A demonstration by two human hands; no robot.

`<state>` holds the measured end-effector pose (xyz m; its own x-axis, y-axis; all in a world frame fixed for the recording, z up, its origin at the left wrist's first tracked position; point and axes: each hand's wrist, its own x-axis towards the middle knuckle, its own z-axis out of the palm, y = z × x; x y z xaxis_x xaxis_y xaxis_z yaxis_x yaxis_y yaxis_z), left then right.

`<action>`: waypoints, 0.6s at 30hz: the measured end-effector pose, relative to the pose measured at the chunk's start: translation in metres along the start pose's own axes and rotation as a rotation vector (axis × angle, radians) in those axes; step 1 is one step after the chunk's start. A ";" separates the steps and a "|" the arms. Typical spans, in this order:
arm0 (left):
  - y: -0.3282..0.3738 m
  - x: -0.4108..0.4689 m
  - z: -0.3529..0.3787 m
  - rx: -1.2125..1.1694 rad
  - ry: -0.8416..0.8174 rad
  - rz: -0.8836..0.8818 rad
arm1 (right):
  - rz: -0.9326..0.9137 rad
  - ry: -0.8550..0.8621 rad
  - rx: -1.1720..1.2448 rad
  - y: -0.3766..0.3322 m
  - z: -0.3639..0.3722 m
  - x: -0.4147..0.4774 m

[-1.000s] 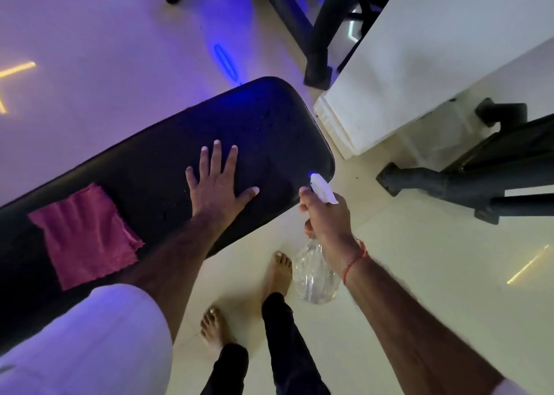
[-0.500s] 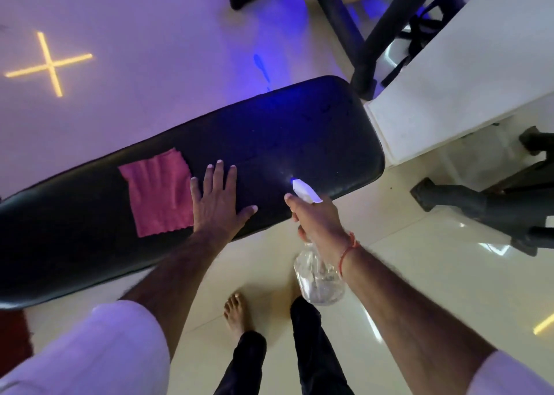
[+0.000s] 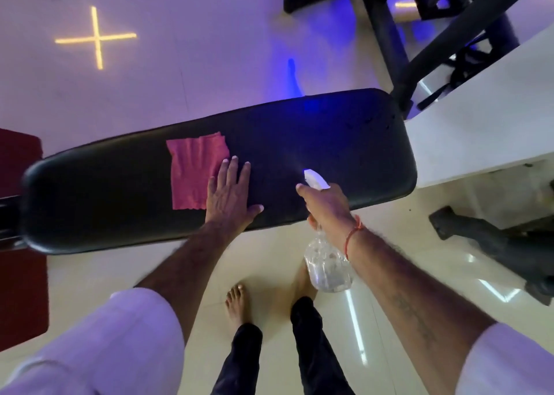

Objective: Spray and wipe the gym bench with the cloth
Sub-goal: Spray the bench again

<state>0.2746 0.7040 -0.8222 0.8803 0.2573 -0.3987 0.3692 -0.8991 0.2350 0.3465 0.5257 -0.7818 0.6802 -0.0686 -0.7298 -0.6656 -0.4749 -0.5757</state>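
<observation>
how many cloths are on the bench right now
1. A pink cloth lies flat on the black gym bench, its right edge under the left hand. The right hand holds only a spray bottle. No other cloth shows.

your bench (image 3: 329, 142) pad was smooth black vinyl-like upholstery with a faint sheen. the cloth (image 3: 192, 172) on it was pink woven fabric, matt and creased. your spray bottle (image 3: 328, 268) was clear glossy plastic with a white plastic nozzle. the floor (image 3: 209, 65) was glossy tile, mirroring lights. the frame (image 3: 449, 47) behind looked matt black metal.
</observation>
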 end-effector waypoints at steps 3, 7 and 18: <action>-0.004 -0.004 0.002 -0.017 -0.007 -0.013 | 0.032 -0.021 0.025 0.034 0.003 -0.016; -0.011 -0.009 0.002 -0.059 -0.020 -0.007 | 0.091 -0.045 0.072 0.050 0.012 -0.029; -0.042 -0.004 -0.015 -0.222 0.219 -0.153 | -0.217 -0.073 0.092 -0.037 0.041 -0.011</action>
<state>0.2604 0.7463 -0.8170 0.8438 0.4746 -0.2505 0.5366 -0.7514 0.3841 0.3512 0.5799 -0.7672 0.7887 0.0913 -0.6080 -0.5337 -0.3892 -0.7508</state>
